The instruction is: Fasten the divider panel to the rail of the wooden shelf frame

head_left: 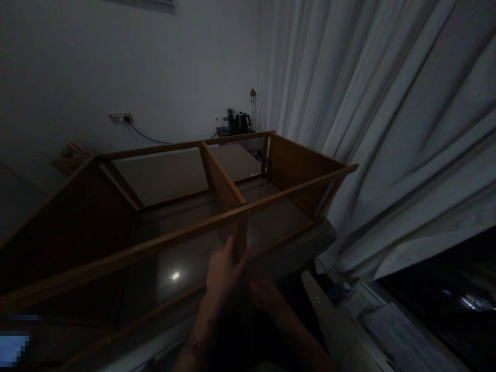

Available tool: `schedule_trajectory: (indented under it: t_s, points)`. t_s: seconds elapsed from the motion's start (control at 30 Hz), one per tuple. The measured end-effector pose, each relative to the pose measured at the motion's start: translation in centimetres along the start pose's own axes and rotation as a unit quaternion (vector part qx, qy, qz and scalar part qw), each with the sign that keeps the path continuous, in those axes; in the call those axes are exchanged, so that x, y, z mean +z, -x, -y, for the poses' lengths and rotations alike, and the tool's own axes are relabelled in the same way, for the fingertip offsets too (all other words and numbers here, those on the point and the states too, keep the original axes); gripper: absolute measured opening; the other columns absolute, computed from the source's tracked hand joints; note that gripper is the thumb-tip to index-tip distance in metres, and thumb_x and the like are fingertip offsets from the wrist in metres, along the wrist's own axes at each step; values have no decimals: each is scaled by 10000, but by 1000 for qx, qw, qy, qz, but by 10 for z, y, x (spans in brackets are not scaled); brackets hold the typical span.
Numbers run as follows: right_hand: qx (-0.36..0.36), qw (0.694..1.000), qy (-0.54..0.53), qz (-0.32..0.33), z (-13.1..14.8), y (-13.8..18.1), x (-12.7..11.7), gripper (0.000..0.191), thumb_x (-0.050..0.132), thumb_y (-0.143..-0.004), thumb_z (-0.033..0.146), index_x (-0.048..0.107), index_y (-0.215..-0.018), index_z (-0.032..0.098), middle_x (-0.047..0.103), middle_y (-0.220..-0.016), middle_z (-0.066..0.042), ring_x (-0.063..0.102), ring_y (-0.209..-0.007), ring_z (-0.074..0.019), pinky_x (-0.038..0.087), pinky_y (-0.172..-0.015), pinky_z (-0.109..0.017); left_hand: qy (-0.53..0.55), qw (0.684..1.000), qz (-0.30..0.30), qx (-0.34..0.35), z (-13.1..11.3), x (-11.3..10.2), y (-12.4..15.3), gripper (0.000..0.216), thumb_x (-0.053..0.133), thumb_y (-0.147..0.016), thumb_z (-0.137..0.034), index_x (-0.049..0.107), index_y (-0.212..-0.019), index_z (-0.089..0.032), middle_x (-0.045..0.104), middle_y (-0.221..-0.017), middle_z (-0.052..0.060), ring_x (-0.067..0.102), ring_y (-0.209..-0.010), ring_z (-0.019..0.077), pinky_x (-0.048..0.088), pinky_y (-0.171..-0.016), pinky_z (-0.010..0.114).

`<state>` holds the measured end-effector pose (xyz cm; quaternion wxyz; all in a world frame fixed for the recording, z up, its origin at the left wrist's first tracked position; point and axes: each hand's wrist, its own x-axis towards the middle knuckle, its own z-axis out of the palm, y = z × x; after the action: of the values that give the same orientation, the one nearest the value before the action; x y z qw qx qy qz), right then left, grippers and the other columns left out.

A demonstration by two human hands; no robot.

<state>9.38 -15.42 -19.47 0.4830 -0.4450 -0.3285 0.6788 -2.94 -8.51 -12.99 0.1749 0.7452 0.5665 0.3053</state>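
A large brown wooden cabinet frame (182,230) with open sides fills the middle of the head view, resting on a padded surface. A wooden divider (225,178) splits it in two. My left hand (222,268) is closed around the short upright post (240,232) at the near side, its thumb on the right of the post. Lower and to the right, my right hand (267,297) is close to the frame's near lower edge. Its fingers are lost in the dark, so their grip does not show.
White curtains (349,103) hang along the right. At the back, a kettle (242,121) stands on a small dark table, and a wall socket (121,119) has a black cable. Papers or boxes (403,325) lie at lower right. The room is dim.
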Motion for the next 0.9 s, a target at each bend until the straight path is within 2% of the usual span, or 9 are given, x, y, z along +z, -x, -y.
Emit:
schedule_trajectory:
  t_s: [0.13, 0.23, 0.37, 0.43, 0.5, 0.6, 0.73, 0.83, 0.9]
  points:
    - [70, 991, -108, 35, 6, 4, -1, 462, 748, -660, 517, 416, -670, 196, 314, -542, 112, 225, -447, -30, 197, -438, -167, 1, 1000, -1, 0, -1, -1, 0, 491, 416, -886, -546, 470, -1236, -206, 708, -934, 75, 682, -791, 208, 484, -643, 277]
    - [78, 988, -124, 47, 7, 5, -1, 456, 740, -678, 504, 400, -670, 200, 289, -520, 120, 206, -438, -33, 203, -435, -167, -4, 1000, -2, -4, -1, -1, 0, 498, 415, -884, -552, 473, -1231, -200, 706, -934, 80, 681, -810, 218, 483, -646, 284]
    - [36, 999, -33, 20, 4, 3, 2, 441, 721, -655, 561, 492, -763, 200, 362, -533, 106, 254, -432, -46, 209, -419, -183, 1, 1000, 2, -2, 1, 0, 0, 485, 408, -882, -563, 485, -1200, -205, 704, -909, 69, 679, -785, 206, 477, -631, 273]
    - [-12, 999, 40, -11, 1, 2, 4, 461, 681, -658, 618, 509, -747, 200, 406, -546, 85, 322, -452, -62, 251, -434, -196, -4, 1000, 1, -3, 2, 1, 0, 500, 409, -877, -572, 487, -1196, -196, 702, -891, 70, 676, -768, 205, 475, -626, 274]
    - [-76, 986, 137, -50, 0, 1, 5, 446, 610, -721, 632, 504, -691, 199, 456, -569, 54, 406, -506, -88, 306, -480, -212, -8, 1000, -2, -4, 3, 1, 0, 520, 412, -873, -576, 484, -1206, -183, 701, -881, 75, 673, -758, 207, 475, -625, 278]
    - [-159, 933, 311, -90, -1, 4, 3, 385, 504, -851, 537, 529, -679, 193, 545, -626, 10, 498, -580, -119, 342, -544, -225, -1, 1000, -2, 2, 3, 2, 0, 507, 414, -876, -564, 486, -1209, -187, 701, -871, 70, 672, -750, 202, 478, -629, 277]
    - [-250, 816, 505, -129, 2, 10, -1, 302, 437, -925, 407, 588, -765, 200, 632, -688, -23, 574, -611, -140, 346, -580, -234, -2, 1000, -6, -2, 2, 1, 0, 496, 431, -873, -553, 483, -1214, -196, 703, -891, 72, 677, -750, 202, 478, -623, 272]
    - [-302, 733, 590, -152, 4, 12, -5, 284, 381, -946, 294, 600, -792, 199, 656, -716, -45, 598, -627, -156, 349, -600, -248, 6, 1000, -4, 0, 1, 0, 0, 490, 429, -877, -547, 481, -1221, -202, 704, -922, 74, 679, -785, 206, 483, -643, 276]
    - [-320, 702, 616, -159, 4, 13, -7, 312, 341, -953, 248, 605, -795, 197, 659, -716, -58, 602, -633, -167, 352, -607, -259, 5, 1000, -5, 0, 1, 0, 0, 487, 426, -880, -542, 480, -1230, -208, 704, -942, 77, 677, -806, 208, 485, -656, 280]
